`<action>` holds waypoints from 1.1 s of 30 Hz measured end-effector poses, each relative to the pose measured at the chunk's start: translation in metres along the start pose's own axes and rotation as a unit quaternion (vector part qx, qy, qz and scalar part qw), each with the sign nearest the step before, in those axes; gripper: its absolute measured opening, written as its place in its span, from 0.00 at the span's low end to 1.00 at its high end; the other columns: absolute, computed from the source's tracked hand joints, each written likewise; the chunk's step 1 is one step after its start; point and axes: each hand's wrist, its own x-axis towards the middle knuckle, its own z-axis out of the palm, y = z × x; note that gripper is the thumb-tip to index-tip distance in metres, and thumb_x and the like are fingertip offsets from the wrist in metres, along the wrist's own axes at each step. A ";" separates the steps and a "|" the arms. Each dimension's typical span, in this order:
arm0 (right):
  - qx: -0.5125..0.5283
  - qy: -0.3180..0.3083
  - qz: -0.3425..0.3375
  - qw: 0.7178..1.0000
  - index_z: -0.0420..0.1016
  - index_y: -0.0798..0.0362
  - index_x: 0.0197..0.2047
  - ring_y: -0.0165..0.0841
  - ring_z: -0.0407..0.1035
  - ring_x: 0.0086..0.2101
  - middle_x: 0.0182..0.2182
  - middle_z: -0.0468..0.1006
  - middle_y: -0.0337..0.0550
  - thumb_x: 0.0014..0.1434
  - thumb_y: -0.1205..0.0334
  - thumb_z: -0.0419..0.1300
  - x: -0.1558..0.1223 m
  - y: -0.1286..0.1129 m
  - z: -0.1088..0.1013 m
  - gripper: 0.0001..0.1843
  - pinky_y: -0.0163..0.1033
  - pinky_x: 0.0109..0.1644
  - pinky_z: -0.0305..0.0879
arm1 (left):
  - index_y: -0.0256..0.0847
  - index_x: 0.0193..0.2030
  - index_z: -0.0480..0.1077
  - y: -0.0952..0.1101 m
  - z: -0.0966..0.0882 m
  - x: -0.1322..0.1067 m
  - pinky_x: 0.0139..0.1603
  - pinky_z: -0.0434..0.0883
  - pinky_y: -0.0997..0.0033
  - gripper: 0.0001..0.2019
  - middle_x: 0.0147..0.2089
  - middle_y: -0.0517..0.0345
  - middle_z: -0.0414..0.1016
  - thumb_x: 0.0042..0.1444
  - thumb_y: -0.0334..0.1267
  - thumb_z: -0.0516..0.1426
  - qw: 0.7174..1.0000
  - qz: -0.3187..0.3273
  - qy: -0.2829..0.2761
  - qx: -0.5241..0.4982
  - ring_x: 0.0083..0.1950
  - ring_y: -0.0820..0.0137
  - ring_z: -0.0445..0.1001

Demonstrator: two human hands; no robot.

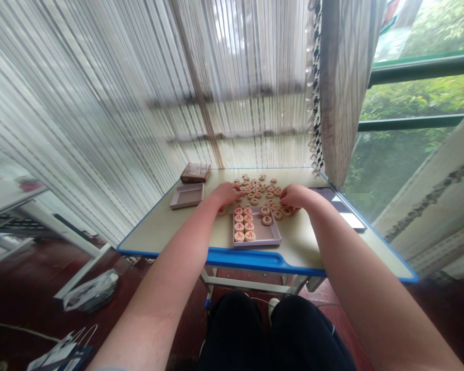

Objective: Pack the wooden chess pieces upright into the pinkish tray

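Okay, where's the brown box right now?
In the head view, the brown box lies near the far left corner of the table, just behind the shallow open tray and beyond the left hand.

The xiangqi pieces at centre look like smooth, matt wood; the box tray around some of them, like matt cardboard. The table has a smooth top and a blue plastic-looking edge. Sheer cloth curtain fills the upper left; a crinkled, shiny plastic bag lies lower left.
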 end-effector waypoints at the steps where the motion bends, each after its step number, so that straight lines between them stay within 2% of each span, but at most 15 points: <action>1: 0.012 -0.007 -0.004 1.000 0.78 0.55 0.35 0.34 0.70 0.24 0.23 0.75 0.46 0.49 0.67 0.59 -0.002 -0.001 0.000 0.10 0.38 0.28 0.66 | 0.42 0.46 0.73 0.001 -0.001 -0.001 0.42 0.68 0.70 0.27 0.44 0.51 0.76 0.48 0.59 0.52 1.000 0.002 -0.007 -0.009 0.43 0.63 0.74; 5: -0.020 0.035 -0.004 0.999 0.78 0.57 0.32 0.35 0.70 0.23 0.20 0.74 0.46 0.51 0.65 0.59 -0.001 -0.002 0.001 0.07 0.39 0.29 0.66 | 0.44 0.51 0.70 0.000 -0.001 -0.004 0.39 0.69 0.71 0.36 0.47 0.52 0.75 0.37 0.64 0.57 0.999 0.000 -0.033 -0.015 0.42 0.62 0.74; 7: -0.059 0.068 -0.003 0.996 0.78 0.57 0.31 0.37 0.71 0.25 0.21 0.74 0.48 0.51 0.63 0.59 0.000 -0.002 0.000 0.08 0.40 0.31 0.66 | 0.45 0.51 0.69 -0.001 0.000 -0.003 0.38 0.69 0.71 0.36 0.46 0.52 0.75 0.36 0.64 0.58 0.999 0.002 -0.038 -0.007 0.43 0.62 0.74; 9: -0.077 0.074 0.004 0.994 0.79 0.57 0.33 0.38 0.71 0.28 0.24 0.75 0.50 0.51 0.64 0.59 -0.002 -0.003 -0.003 0.09 0.40 0.32 0.66 | 0.44 0.50 0.70 -0.003 0.001 -0.002 0.40 0.69 0.71 0.34 0.45 0.52 0.76 0.38 0.63 0.58 1.000 0.009 -0.029 0.007 0.43 0.62 0.74; 13: -0.052 0.026 -0.002 0.998 0.77 0.54 0.44 0.35 0.71 0.29 0.33 0.77 0.49 0.47 0.69 0.59 -0.013 -0.006 -0.009 0.18 0.37 0.30 0.65 | 0.42 0.47 0.72 -0.004 0.004 0.001 0.44 0.68 0.69 0.28 0.44 0.51 0.76 0.43 0.58 0.57 0.999 0.015 -0.002 0.030 0.44 0.61 0.74; 15: -0.051 0.006 -0.018 0.999 0.77 0.52 0.45 0.34 0.70 0.29 0.35 0.77 0.47 0.46 0.70 0.59 -0.017 -0.007 -0.011 0.21 0.35 0.29 0.65 | 0.42 0.48 0.72 -0.004 0.004 0.002 0.46 0.68 0.68 0.27 0.47 0.50 0.75 0.46 0.57 0.56 0.999 0.012 0.007 0.038 0.46 0.61 0.73; 17: -0.073 -0.001 -0.029 0.997 0.78 0.52 0.44 0.33 0.70 0.30 0.34 0.78 0.46 0.46 0.69 0.60 -0.018 -0.009 -0.011 0.19 0.35 0.30 0.64 | 0.42 0.49 0.71 -0.004 0.005 0.002 0.49 0.67 0.68 0.26 0.50 0.49 0.73 0.48 0.56 0.54 0.999 0.009 0.017 0.047 0.48 0.61 0.72; 20: -0.121 0.016 -0.029 0.992 0.79 0.54 0.39 0.35 0.70 0.32 0.34 0.77 0.48 0.47 0.63 0.60 -0.015 -0.010 -0.009 0.14 0.35 0.32 0.63 | 0.42 0.50 0.71 -0.004 0.005 0.002 0.50 0.66 0.67 0.26 0.51 0.48 0.72 0.51 0.56 0.51 0.998 0.006 0.029 0.063 0.50 0.61 0.71; 23: -0.145 0.036 -0.018 0.989 0.79 0.56 0.36 0.37 0.70 0.33 0.34 0.77 0.50 0.47 0.58 0.60 -0.008 -0.008 -0.006 0.15 0.36 0.32 0.63 | 0.42 0.49 0.71 -0.004 0.004 0.003 0.50 0.67 0.66 0.25 0.50 0.48 0.72 0.50 0.55 0.52 0.997 0.007 0.033 0.076 0.49 0.60 0.71; 28: -0.123 0.040 -0.051 0.990 0.79 0.53 0.37 0.35 0.69 0.31 0.32 0.77 0.46 0.44 0.60 0.61 -0.001 -0.002 -0.002 0.15 0.36 0.32 0.62 | 0.41 0.48 0.72 -0.004 0.005 0.002 0.50 0.66 0.66 0.23 0.49 0.49 0.73 0.51 0.53 0.51 0.996 0.015 0.041 0.076 0.49 0.60 0.71; 33: -0.073 0.120 -0.066 0.988 0.78 0.53 0.34 0.35 0.69 0.29 0.29 0.77 0.46 0.44 0.58 0.62 -0.010 -0.002 -0.007 0.13 0.37 0.30 0.61 | 0.40 0.45 0.73 0.002 0.008 0.001 0.51 0.66 0.66 0.20 0.47 0.49 0.73 0.52 0.50 0.52 0.994 0.033 0.080 0.060 0.49 0.61 0.70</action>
